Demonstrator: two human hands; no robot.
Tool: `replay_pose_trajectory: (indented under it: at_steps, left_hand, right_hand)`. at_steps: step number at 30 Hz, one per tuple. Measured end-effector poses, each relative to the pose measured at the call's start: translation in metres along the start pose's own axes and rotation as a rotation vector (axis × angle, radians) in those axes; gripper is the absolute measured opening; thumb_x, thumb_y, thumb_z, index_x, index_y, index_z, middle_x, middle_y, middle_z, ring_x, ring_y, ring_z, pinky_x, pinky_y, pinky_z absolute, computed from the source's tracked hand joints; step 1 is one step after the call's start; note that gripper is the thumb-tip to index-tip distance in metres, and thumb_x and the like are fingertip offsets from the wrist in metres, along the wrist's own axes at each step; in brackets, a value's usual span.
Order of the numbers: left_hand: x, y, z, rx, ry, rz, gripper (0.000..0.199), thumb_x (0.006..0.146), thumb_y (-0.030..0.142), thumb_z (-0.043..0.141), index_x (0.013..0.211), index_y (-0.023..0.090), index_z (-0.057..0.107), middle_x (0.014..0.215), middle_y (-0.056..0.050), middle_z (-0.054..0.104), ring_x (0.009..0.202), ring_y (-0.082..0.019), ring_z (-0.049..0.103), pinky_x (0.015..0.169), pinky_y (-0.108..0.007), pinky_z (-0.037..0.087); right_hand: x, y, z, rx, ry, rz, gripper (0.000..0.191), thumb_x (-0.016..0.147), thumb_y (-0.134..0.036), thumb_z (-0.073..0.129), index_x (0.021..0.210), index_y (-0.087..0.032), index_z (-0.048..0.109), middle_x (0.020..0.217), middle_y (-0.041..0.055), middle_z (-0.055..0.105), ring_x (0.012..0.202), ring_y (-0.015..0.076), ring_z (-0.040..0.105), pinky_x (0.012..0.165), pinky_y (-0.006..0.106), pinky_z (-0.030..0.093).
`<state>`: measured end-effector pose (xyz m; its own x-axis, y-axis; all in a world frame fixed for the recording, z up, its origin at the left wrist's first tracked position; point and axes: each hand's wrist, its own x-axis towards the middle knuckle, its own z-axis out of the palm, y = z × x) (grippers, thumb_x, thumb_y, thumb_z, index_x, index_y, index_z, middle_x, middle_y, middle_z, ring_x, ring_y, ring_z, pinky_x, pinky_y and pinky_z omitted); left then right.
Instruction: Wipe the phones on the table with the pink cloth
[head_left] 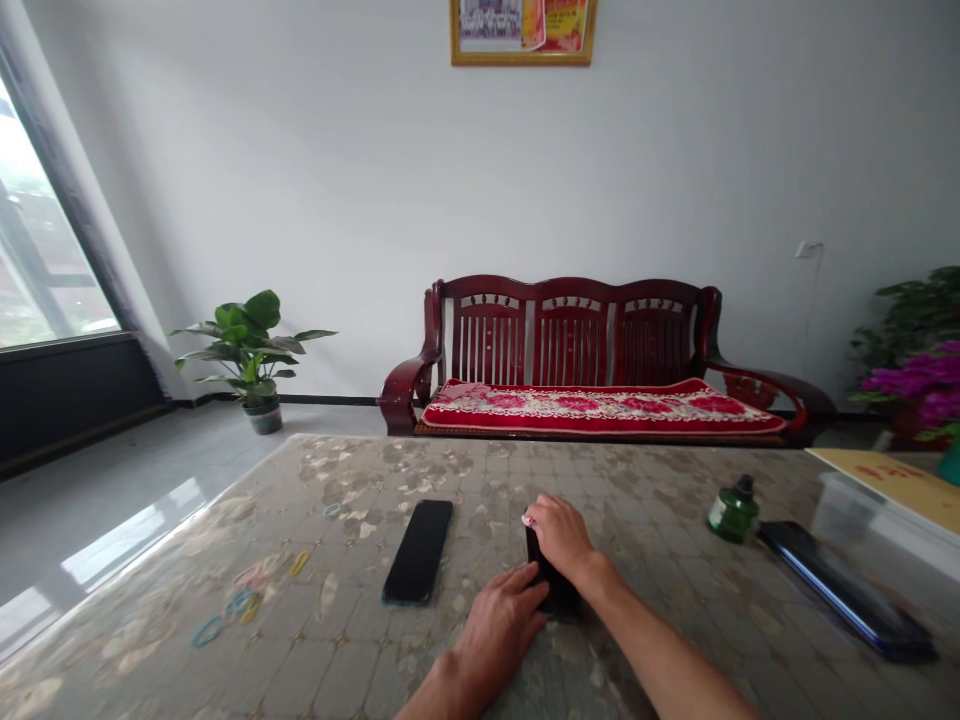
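Observation:
A black phone-like slab (559,592) lies on the patterned tablecloth (360,640) under both my hands. My left hand (504,615) rests at its near left edge, fingertips touching it. My right hand (559,530) is bent over its far end, with a small whitish bit (528,520) pinched at the fingertips; what that bit is cannot be made out. A second black phone (418,552) lies flat, screen up, to the left of my hands, touched by neither.
Rubber bands (240,603) lie at the left. On the right are a green bottle (733,510), a dark blue case (847,590), a clear box (885,525) and a yellow folder (892,480). Beyond the table are a wooden bench (570,340) and a potted plant (259,350).

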<state>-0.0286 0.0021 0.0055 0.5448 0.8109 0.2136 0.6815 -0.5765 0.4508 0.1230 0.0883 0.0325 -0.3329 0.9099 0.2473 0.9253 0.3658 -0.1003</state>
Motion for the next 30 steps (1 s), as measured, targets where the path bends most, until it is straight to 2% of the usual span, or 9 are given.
replay_pose_trajectory:
  at_steps: [6, 13, 15, 23, 30]
  left_hand:
    - [0.001, 0.003, -0.003, -0.018, 0.016, 0.016, 0.033, 0.088, 0.018, 0.057, 0.118, 0.026, 0.065, 0.133, -0.004, 0.06, 0.122, -0.022, 0.056, 0.107, -0.032, 0.042]
    - [0.0, 0.001, -0.003, 0.031, 0.018, 0.02, 0.036, 0.087, 0.016, 0.058, 0.122, 0.024, 0.064, 0.136, -0.007, 0.058, 0.125, -0.024, 0.054, 0.108, -0.036, 0.043]
    - [-0.001, 0.001, -0.003, 0.04, 0.023, 0.024, 0.036, 0.087, 0.016, 0.058, 0.122, 0.024, 0.064, 0.136, -0.008, 0.058, 0.125, -0.024, 0.055, 0.107, -0.036, 0.044]
    - [0.001, 0.002, -0.004, -0.01, 0.045, 0.051, 0.035, 0.085, 0.012, 0.058, 0.116, 0.025, 0.065, 0.133, -0.004, 0.06, 0.123, -0.021, 0.056, 0.107, -0.032, 0.044]
    - [0.0, -0.001, -0.002, 0.067, 0.026, 0.033, 0.038, 0.086, 0.013, 0.058, 0.123, 0.023, 0.064, 0.136, -0.008, 0.059, 0.124, -0.023, 0.056, 0.106, -0.036, 0.045]
  right_hand:
    - [-0.028, -0.004, -0.006, 0.042, -0.024, -0.064, 0.026, 0.093, -0.019, 0.046, 0.087, -0.024, 0.07, 0.095, 0.0027, 0.067, 0.091, 0.0165, 0.059, 0.077, 0.025, 0.037]
    - [0.01, 0.001, 0.001, 0.025, -0.046, 0.005, 0.027, 0.094, -0.021, 0.044, 0.089, -0.023, 0.071, 0.097, 0.0051, 0.067, 0.094, 0.0174, 0.059, 0.08, 0.026, 0.038]
    - [0.011, 0.001, 0.001, 0.032, -0.052, 0.011, 0.027, 0.094, -0.022, 0.045, 0.089, -0.023, 0.071, 0.097, 0.0052, 0.067, 0.094, 0.0174, 0.06, 0.08, 0.026, 0.039]
    - [-0.031, -0.003, -0.008, 0.078, -0.06, -0.082, 0.025, 0.094, -0.022, 0.046, 0.088, -0.024, 0.071, 0.097, 0.0024, 0.066, 0.094, 0.0162, 0.058, 0.081, 0.025, 0.037]
    - [0.005, 0.01, 0.002, 0.05, -0.023, 0.034, 0.027, 0.095, -0.021, 0.045, 0.088, -0.023, 0.071, 0.097, 0.006, 0.066, 0.093, 0.018, 0.058, 0.08, 0.027, 0.037]
